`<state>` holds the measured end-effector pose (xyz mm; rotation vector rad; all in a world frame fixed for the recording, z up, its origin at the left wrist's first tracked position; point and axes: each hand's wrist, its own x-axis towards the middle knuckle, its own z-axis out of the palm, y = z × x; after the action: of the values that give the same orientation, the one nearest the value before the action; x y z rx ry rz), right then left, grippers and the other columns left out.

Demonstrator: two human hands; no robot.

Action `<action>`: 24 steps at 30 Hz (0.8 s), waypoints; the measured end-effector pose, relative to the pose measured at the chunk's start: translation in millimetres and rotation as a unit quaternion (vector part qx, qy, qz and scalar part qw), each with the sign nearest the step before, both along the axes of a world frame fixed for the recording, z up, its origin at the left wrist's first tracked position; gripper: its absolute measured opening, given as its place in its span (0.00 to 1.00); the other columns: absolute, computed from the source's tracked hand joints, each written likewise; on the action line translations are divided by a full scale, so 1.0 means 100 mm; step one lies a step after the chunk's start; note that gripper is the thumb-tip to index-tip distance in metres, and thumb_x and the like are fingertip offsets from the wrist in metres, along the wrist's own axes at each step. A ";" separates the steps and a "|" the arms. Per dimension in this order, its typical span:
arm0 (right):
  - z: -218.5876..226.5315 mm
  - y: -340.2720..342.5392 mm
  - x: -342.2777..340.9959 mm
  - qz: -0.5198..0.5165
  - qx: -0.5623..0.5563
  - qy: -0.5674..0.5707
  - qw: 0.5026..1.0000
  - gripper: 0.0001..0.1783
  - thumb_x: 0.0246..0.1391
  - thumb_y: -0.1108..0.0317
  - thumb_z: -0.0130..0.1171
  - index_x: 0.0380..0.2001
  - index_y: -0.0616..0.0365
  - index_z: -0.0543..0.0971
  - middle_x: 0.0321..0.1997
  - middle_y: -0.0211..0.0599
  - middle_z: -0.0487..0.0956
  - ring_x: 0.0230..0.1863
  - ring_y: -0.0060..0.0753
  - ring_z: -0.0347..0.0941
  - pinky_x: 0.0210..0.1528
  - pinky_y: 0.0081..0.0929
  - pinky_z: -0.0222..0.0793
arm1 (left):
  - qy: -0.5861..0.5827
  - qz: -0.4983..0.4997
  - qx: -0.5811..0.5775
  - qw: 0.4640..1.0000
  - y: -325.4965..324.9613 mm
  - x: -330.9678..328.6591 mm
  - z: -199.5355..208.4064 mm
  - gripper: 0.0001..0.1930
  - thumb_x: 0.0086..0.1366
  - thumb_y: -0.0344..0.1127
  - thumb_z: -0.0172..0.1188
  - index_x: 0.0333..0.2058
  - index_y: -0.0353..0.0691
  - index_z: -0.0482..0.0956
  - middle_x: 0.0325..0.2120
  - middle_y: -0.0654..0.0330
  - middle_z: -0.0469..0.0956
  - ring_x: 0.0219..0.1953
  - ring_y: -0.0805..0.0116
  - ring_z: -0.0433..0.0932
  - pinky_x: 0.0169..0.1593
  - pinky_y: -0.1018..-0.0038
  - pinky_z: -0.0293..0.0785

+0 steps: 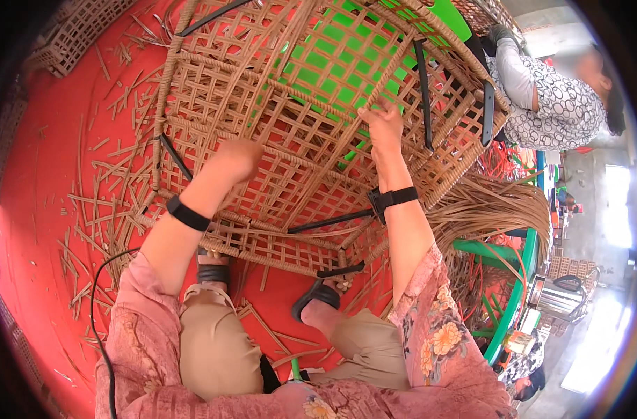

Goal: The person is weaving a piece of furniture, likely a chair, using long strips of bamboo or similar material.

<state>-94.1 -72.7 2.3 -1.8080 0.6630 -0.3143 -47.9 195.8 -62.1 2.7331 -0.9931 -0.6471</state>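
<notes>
A large brown woven openwork basket (213, 105) with black bars on its sides is tilted in front of me, over my feet. My right hand (385, 126) is closed in a pinch at a wrapped rib of the weave, gripping a thin brown strip (366, 119). Lower and to the left, my left hand (238, 159) is curled into a fist close against the lattice. Its fingertips are turned away, so what it holds is hidden. Through the gaps of the weave shows a green plastic chair (339, 52).
Cut strip scraps (119, 174) litter the red floor covering (46, 230). A thick bundle of brown strips (493, 206) lies at the right over a green frame (521, 293). Another person (556, 105) sits at the far right. Woven baskets (77, 35) stand at the far left.
</notes>
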 end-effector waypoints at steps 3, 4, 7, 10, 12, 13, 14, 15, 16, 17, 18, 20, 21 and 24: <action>-0.09 -0.02 0.03 0.005 -0.056 0.013 0.998 0.35 0.50 0.71 0.61 0.59 0.67 0.58 0.55 0.58 0.66 0.56 0.49 0.66 0.57 0.47 0.64 | 0.042 -0.136 -0.052 0.988 -0.03 -0.05 -0.14 0.10 0.57 0.38 0.55 0.29 0.39 0.80 0.29 0.48 0.78 0.34 0.48 0.77 0.37 0.58 0.73; -0.06 -0.05 -0.03 -0.002 -0.059 0.016 0.998 0.35 0.50 0.71 0.61 0.59 0.67 0.59 0.55 0.57 0.67 0.55 0.49 0.67 0.56 0.45 0.66 | 0.105 -0.097 -0.098 0.985 -0.32 -0.08 0.32 0.11 0.58 0.37 0.54 0.30 0.37 0.80 0.32 0.47 0.79 0.37 0.48 0.78 0.39 0.59 0.74; -0.01 0.00 -0.02 -0.002 -0.074 0.026 0.997 0.35 0.50 0.72 0.61 0.59 0.67 0.58 0.53 0.57 0.69 0.54 0.47 0.69 0.53 0.40 0.68 | -0.041 -0.017 -0.311 0.949 -0.89 0.12 0.50 0.10 0.58 0.35 0.53 0.35 0.39 0.79 0.29 0.48 0.77 0.35 0.47 0.76 0.37 0.56 0.72; -0.08 0.11 0.02 0.013 -0.054 0.016 0.998 0.35 0.50 0.74 0.61 0.60 0.68 0.58 0.51 0.55 0.71 0.51 0.42 0.71 0.51 0.34 0.68 | -0.068 0.023 -0.365 0.928 -1.30 0.29 0.36 0.12 0.56 0.32 0.54 0.40 0.41 0.78 0.31 0.49 0.78 0.38 0.49 0.76 0.38 0.57 0.72; -0.11 0.06 0.00 0.016 -0.008 -0.018 1.000 0.35 0.50 0.75 0.60 0.60 0.68 0.58 0.50 0.54 0.72 0.50 0.39 0.71 0.50 0.31 0.67 | -0.078 0.023 -0.369 0.926 -1.51 0.29 0.39 0.13 0.55 0.31 0.54 0.40 0.42 0.78 0.32 0.50 0.78 0.38 0.50 0.76 0.38 0.57 0.72; -0.11 0.04 0.00 0.011 -0.006 -0.035 0.999 0.36 0.50 0.76 0.60 0.60 0.69 0.57 0.50 0.54 0.72 0.49 0.37 0.71 0.50 0.31 0.67 | -0.089 0.023 -0.374 0.923 -1.57 0.29 0.39 0.14 0.53 0.30 0.55 0.40 0.42 0.78 0.33 0.51 0.78 0.39 0.51 0.77 0.38 0.58 0.72; -0.12 0.01 -0.02 0.006 -0.003 -0.052 0.999 0.36 0.49 0.78 0.59 0.61 0.69 0.56 0.50 0.54 0.72 0.49 0.36 0.71 0.50 0.31 0.66 | -0.086 0.021 -0.373 0.924 -1.59 0.32 0.39 0.14 0.53 0.30 0.55 0.40 0.42 0.78 0.33 0.51 0.78 0.39 0.51 0.77 0.38 0.58 0.72; -0.11 0.02 -0.02 0.006 0.000 -0.052 0.999 0.36 0.49 0.78 0.59 0.61 0.69 0.56 0.50 0.54 0.72 0.49 0.36 0.71 0.50 0.31 0.66 | -0.018 0.019 -0.364 0.931 -1.59 0.38 0.40 0.15 0.52 0.30 0.55 0.40 0.43 0.79 0.34 0.51 0.78 0.39 0.51 0.77 0.39 0.59 0.73; -0.10 0.02 -0.02 0.011 0.008 -0.045 0.999 0.36 0.49 0.78 0.59 0.61 0.68 0.56 0.50 0.54 0.72 0.49 0.37 0.71 0.50 0.31 0.66 | 0.050 0.018 -0.354 0.934 -1.59 0.43 0.41 0.15 0.50 0.30 0.56 0.40 0.43 0.79 0.34 0.52 0.79 0.39 0.52 0.77 0.39 0.60 0.73; -0.09 0.03 -0.02 0.016 0.016 -0.038 0.999 0.37 0.49 0.78 0.59 0.61 0.68 0.56 0.50 0.54 0.72 0.49 0.38 0.71 0.50 0.31 0.66 | 0.049 0.018 -0.351 0.935 -1.59 0.48 0.41 0.15 0.50 0.30 0.56 0.40 0.43 0.79 0.34 0.52 0.79 0.39 0.52 0.77 0.39 0.60 0.73; -0.07 0.02 -0.03 0.014 0.017 -0.037 0.999 0.37 0.49 0.78 0.59 0.61 0.68 0.56 0.50 0.54 0.72 0.49 0.38 0.71 0.50 0.31 0.66 | 0.041 -0.002 -0.306 0.951 -1.61 0.51 0.44 0.15 0.52 0.31 0.56 0.40 0.44 0.79 0.35 0.53 0.79 0.40 0.52 0.77 0.41 0.59 0.73; -0.04 0.02 -0.06 0.014 0.027 -0.033 0.999 0.38 0.46 0.80 0.61 0.60 0.70 0.57 0.49 0.55 0.72 0.51 0.37 0.70 0.51 0.29 0.67 | 0.034 -0.023 -0.260 0.965 -1.61 0.51 0.47 0.14 0.53 0.32 0.56 0.40 0.45 0.79 0.35 0.53 0.79 0.41 0.53 0.77 0.43 0.59 0.73; -0.05 0.01 -0.06 0.013 0.028 -0.033 0.999 0.38 0.46 0.80 0.61 0.60 0.70 0.57 0.49 0.55 0.72 0.51 0.37 0.70 0.51 0.29 0.67 | 0.005 -0.031 -0.235 0.971 -1.60 0.50 0.47 0.14 0.53 0.33 0.56 0.40 0.45 0.79 0.35 0.53 0.79 0.41 0.53 0.78 0.43 0.59 0.73; -0.10 0.00 -0.03 0.024 -0.011 -0.027 0.999 0.38 0.45 0.81 0.59 0.60 0.70 0.57 0.47 0.53 0.73 0.49 0.36 0.71 0.51 0.28 0.67 | -0.013 -0.033 -0.228 0.973 -1.53 0.47 0.49 0.13 0.51 0.35 0.57 0.37 0.44 0.80 0.35 0.52 0.78 0.40 0.53 0.77 0.41 0.59 0.72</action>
<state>-97.2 -72.4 -7.8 -1.8273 0.5805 -0.3387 -1.0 43.3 -13.3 2.3197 -1.0850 -0.3374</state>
